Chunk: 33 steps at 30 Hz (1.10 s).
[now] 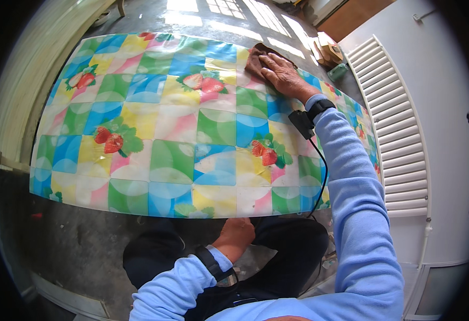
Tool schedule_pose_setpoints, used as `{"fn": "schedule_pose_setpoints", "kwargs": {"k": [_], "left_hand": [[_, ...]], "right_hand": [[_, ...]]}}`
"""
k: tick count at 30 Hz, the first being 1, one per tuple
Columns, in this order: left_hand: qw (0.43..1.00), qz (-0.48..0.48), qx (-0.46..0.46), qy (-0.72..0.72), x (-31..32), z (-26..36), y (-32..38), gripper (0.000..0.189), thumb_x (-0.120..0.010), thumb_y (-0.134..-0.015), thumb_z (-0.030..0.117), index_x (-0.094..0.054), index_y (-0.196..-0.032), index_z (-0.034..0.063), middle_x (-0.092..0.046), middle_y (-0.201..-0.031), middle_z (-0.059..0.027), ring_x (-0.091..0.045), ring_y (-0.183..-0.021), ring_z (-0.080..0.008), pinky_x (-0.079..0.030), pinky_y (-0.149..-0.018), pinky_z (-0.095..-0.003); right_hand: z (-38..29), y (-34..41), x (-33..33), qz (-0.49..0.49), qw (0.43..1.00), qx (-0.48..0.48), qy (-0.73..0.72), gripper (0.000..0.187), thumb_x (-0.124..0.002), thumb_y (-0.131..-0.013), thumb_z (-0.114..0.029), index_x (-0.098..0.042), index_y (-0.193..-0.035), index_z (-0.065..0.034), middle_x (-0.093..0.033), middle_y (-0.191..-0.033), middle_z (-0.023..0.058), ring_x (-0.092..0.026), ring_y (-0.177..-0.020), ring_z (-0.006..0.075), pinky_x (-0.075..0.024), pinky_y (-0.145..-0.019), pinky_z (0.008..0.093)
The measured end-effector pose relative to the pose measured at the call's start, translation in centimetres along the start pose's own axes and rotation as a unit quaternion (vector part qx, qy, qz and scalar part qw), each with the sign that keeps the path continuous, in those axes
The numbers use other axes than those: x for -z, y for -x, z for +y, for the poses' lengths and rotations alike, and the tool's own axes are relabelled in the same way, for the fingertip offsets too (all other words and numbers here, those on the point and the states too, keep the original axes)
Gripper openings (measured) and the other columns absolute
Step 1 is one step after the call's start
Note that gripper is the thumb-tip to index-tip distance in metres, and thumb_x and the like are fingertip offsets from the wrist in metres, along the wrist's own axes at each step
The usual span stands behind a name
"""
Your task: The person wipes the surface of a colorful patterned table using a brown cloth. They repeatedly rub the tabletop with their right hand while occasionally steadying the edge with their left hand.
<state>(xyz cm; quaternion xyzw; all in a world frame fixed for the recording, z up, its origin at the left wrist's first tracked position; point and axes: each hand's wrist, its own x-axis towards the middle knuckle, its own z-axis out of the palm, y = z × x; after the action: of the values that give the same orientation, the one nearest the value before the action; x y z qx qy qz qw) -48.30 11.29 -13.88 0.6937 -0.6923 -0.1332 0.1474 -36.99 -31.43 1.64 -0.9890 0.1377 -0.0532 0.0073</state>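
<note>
My right hand [282, 76] lies over a brown cloth [254, 64] at the far edge of the table, fingers spread across it and pressing it down. Under it is a glossy plastic tablecloth [174, 160], printed with green, blue, yellow and pink squares and strawberries. My left hand [236, 236] is curled just below the near table edge, above my lap. Its fingertips are hidden, so whether it grips anything is unclear. A black wrist strap [321, 108] with a small black box [301, 123] and a cable sits on my right wrist; another strap [212, 263] circles my left.
A white radiator [395, 128] stands along the right wall, close to the table's right end. Past the far right corner are a cardboard box [329, 52] and a green glass jar [338, 72] on the floor. Pale wooden panelling [29, 80] runs along the left side.
</note>
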Motion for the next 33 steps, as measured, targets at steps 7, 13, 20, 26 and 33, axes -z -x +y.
{"fn": "schedule_pose_setpoints", "kwargs": {"k": [7, 13, 20, 26, 33], "left_hand": [[0.999, 0.021, -0.035, -0.02, 1.1, -0.4, 0.4, 0.019, -0.061, -0.089, 0.017, -0.078, -0.087, 0.008, -0.072, -0.087, -0.0134, -0.072, -0.085, -0.0292, -0.055, -0.076, -0.0431], [0.993, -0.001, -0.086, -0.08, 2.4, -0.7, 0.8, 0.018, -0.061, -0.089, 0.017, -0.078, -0.086, 0.0102, -0.072, -0.085, -0.0097, -0.071, -0.082, -0.0249, -0.051, -0.073, -0.0399], [0.992, -0.035, -0.087, -0.079, 2.9, -0.5, 0.8, 0.017, -0.062, -0.089, 0.017, -0.078, -0.088, 0.0126, -0.074, -0.086, -0.0087, -0.072, -0.084, -0.0242, -0.05, -0.072, -0.0392], [0.988, -0.097, -0.07, -0.095, 3.6, -0.5, 0.4, 0.02, -0.061, -0.091, 0.016, -0.08, -0.097, 0.011, -0.076, -0.097, -0.0099, -0.073, -0.091, -0.0253, -0.051, -0.075, -0.0389], [0.988, -0.122, -0.063, -0.069, 4.8, -0.8, 0.0, 0.021, -0.061, -0.093, 0.015, -0.08, -0.099, 0.0102, -0.077, -0.106, -0.0125, -0.074, -0.099, -0.0279, -0.053, -0.081, -0.0407]], "right_hand": [[-0.1, 0.0, 0.3, -0.026, 0.999, -0.002, 0.028, 0.062, -0.039, -0.108, -0.048, -0.042, -0.159, -0.0128, -0.032, -0.167, 0.0218, -0.028, -0.155, 0.0397, -0.0218, -0.127, 0.0488], [-1.5, 0.9, 0.2, -0.013, 0.998, -0.062, -0.009, 0.064, -0.04, -0.107, -0.049, -0.043, -0.159, -0.0125, -0.033, -0.166, 0.0214, -0.029, -0.154, 0.0402, -0.0215, -0.127, 0.05], [-3.5, 3.1, 0.5, -0.015, 0.998, -0.059, -0.019, 0.063, -0.042, -0.107, -0.05, -0.043, -0.159, -0.0156, -0.033, -0.167, 0.0205, -0.028, -0.155, 0.04, -0.0214, -0.127, 0.0502], [-5.1, 4.8, 0.7, -0.011, 0.999, -0.031, -0.021, 0.062, -0.043, -0.107, -0.05, -0.043, -0.159, -0.0148, -0.033, -0.166, 0.0204, -0.03, -0.153, 0.0402, -0.0237, -0.126, 0.0503], [-7.4, 7.4, 1.1, -0.008, 1.0, -0.008, -0.013, 0.06, -0.044, -0.108, -0.047, -0.043, -0.158, -0.0145, -0.035, -0.165, 0.0205, -0.033, -0.152, 0.0396, -0.0249, -0.126, 0.0496]]}}
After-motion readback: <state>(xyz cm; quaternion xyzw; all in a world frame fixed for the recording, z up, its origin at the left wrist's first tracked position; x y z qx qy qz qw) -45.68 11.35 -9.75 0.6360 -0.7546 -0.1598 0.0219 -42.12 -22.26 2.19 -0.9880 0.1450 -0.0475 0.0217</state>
